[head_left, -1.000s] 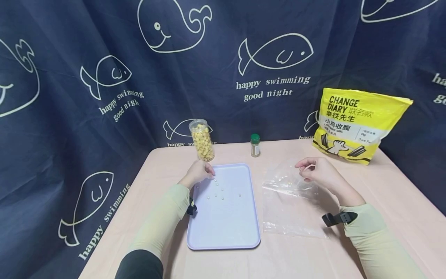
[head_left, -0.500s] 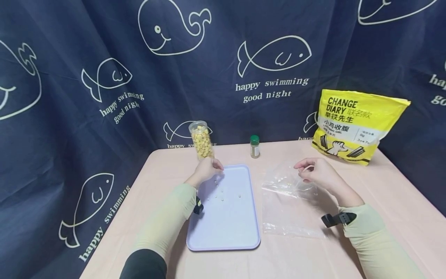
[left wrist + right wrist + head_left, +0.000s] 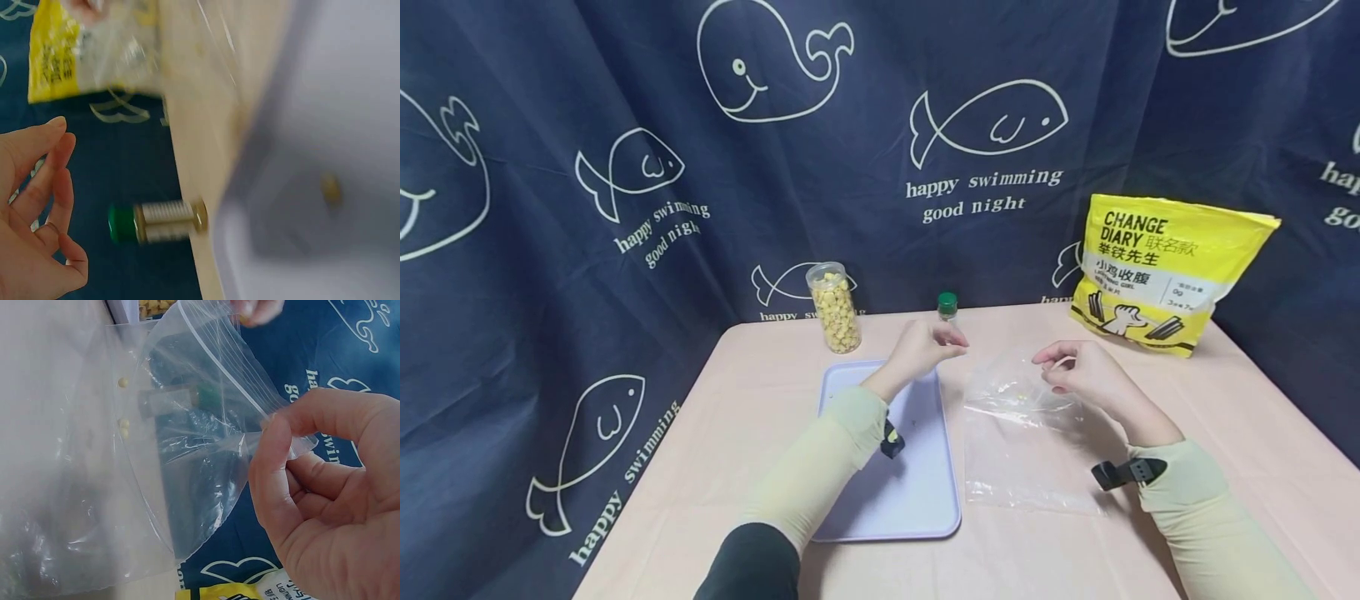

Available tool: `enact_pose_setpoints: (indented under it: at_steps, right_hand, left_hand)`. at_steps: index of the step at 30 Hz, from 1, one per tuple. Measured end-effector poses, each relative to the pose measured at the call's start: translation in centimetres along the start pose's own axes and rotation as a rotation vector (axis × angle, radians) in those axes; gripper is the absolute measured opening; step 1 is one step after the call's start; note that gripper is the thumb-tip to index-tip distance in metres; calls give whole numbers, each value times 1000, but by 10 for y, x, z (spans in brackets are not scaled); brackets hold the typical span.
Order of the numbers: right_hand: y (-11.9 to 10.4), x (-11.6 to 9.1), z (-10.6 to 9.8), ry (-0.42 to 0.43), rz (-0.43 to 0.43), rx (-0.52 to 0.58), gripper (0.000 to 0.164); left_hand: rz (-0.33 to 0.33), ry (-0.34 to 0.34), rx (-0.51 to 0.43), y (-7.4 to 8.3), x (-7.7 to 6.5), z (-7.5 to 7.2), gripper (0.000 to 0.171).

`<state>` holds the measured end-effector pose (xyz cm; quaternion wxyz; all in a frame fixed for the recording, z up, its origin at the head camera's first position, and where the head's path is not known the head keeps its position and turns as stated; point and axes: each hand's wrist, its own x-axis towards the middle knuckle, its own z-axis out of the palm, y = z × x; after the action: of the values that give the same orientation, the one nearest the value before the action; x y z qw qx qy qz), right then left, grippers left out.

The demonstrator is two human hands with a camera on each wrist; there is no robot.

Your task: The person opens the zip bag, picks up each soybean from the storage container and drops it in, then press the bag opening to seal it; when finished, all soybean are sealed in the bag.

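My left hand point(image 3: 921, 346) reaches over the far right corner of the lilac tray point(image 3: 910, 496). Thumb and forefinger pinch a small yellow piece point(image 3: 242, 320), round like a soybean and mostly covered by the fingertips. A clear zip bag point(image 3: 1022, 467) lies right of the tray, its mouth lifted by my right hand point(image 3: 1078, 375). In the right wrist view, thumb and forefinger grip the bag's edge just by the zip strip. Inside the bag show a few small yellow pieces point(image 3: 123, 382). Another piece point(image 3: 331, 189) sits on the tray, blurred; my left arm hides much of the tray.
Behind the tray stands a clear jar point(image 3: 837, 312) full of yellow popcorn-like bits. A green-capped spice bottle point(image 3: 947, 305) is partly behind my left hand. At the back right stands a yellow snack pouch point(image 3: 1157, 275). A dark blue fish-print curtain point(image 3: 820, 192) hangs behind.
My left hand has risen from the tray's far left and moved right toward the bag mouth. The jar is uncovered again. My right hand keeps its hold on the bag.
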<state>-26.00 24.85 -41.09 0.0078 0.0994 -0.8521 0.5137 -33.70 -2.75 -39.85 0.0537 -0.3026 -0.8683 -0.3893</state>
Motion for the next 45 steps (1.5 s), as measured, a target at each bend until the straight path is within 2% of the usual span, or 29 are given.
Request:
enact_pose_setpoints:
  at_steps: [4,9,17,22,26,30,39,45]
  right_hand:
    - [1,0,0,2,-4,-3,30]
    - [2,0,-1,0,-1,5,31]
    - [2,1,-1,-5,2,-7,31]
    - [2,2,0,-8,-7,-4,31]
    - [2,2,0,-5,-16,-1,31]
    - [1,0,0,-5,-15,5,30]
    - [0,0,2,-3,-14,-5,31]
    - [2,2,4,-16,-9,-1,32]
  left_hand:
    - [58,-27,-5,19,8,17,5]
    - [95,-69,6,31,14,36,6]
    - [92,-90,62,33,14,52,9]
    - [117,-76,25,29,13,53,18]
    - [98,-62,-55,24,11,50,27]
    - [35,-33,-96,18,8,43,28]
    - [-46,44,-120,-6,-2,12,24]
    - [-104,76,-50,-30,-19,-16,23]
